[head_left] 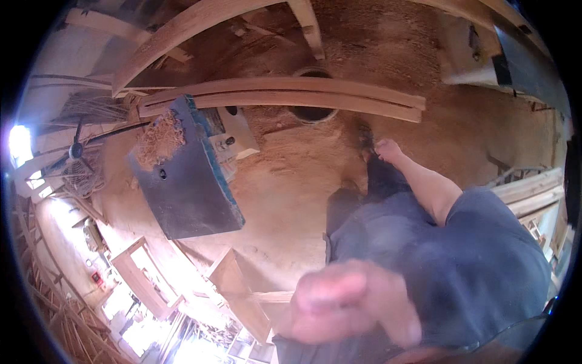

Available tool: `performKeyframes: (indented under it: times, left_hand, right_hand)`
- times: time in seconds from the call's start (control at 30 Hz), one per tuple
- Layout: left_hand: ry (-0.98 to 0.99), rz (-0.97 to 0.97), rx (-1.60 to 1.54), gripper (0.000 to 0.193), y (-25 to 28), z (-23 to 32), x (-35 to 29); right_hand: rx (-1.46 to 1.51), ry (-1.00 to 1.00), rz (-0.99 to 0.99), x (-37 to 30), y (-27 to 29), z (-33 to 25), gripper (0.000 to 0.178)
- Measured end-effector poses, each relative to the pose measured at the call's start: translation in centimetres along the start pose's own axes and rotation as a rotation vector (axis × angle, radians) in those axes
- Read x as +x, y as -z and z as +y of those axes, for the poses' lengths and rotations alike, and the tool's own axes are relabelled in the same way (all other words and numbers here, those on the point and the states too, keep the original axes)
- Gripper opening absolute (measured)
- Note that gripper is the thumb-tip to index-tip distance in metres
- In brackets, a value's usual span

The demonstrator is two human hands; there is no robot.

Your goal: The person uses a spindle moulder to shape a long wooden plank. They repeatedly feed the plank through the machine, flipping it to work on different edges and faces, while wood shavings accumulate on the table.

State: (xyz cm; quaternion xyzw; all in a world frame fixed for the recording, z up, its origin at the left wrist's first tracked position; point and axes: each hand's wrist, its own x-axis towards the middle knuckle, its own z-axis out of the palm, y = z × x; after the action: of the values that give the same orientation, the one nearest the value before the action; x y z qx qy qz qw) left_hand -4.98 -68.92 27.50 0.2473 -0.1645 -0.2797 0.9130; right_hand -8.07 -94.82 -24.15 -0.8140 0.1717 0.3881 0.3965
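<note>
left hand (347, 303) and right hand (388, 151), grips impossible to tell, hang over dusty floor (282, 194), shavings-strewn tabletop (188, 197) leftward.

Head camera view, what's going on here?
A person is in a sawdusty woodworking space. The right hand hangs near the leg with nothing visible in it. The left hand is close to the camera, too blurred to tell its grip. Wood shavings are heaped on a dark tabletop, and two long wooden beams run side by side near its far end.

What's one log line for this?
left hand: near camera, blurred | right hand: partly curled, hold unclear | table: shavings on top | beams: side by side
</note>
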Motion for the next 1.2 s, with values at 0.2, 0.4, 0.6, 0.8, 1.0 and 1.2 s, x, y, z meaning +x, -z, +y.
performKeyframes:
  times: [0.2,0.4,0.6,0.8,1.0,1.2]
  left_hand:
    - [0.017,0.567,0.101,0.077,19.2,-5.7,0.8]
    - [0.188,1.065,-0.016,0.068,45.4,-8.4,-4.3]
    - [0.141,1.313,0.197,0.044,67.4,-5.2,-3.9]
    - [0.056,1.267,0.065,0.045,76.5,-5.8,3.9]
    - [-0.083,1.236,0.142,0.040,77.6,-3.5,0.5]
    - [0.202,1.502,0.257,0.024,74.1,-7.5,-2.6]
  right_hand:
    - [1.370,-0.344,-0.033,7.1,-1.7,-6.3,0.036]
    - [1.851,-0.501,0.267,16.9,-5.9,-2.5,0.048]
    - [2.042,-0.350,0.499,21.3,-8.6,-2.8,0.050]
    - [2.177,0.082,0.503,23.8,-11.7,13.0,0.038]
    - [2.108,-0.106,0.325,22.7,-8.0,-4.2,0.035]
    - [1.974,-0.052,0.503,20.2,-8.0,-0.5,0.044]
